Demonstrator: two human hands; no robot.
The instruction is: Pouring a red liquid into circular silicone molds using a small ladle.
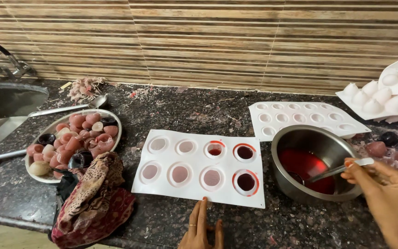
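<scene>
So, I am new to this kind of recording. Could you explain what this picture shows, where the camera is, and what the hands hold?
There is no machine here. A person wears the camera on the head, so the one picture looks down at their own two hands over a dark counter. The right hand holds a spoon that dips into red liquid in a steel bowl. The left hand rests open at the near edge of a white mould; three of its cups hold red liquid. To the left are a plate of pink pieces and a patterned cloth. More moulds lie behind the bowl.
</scene>
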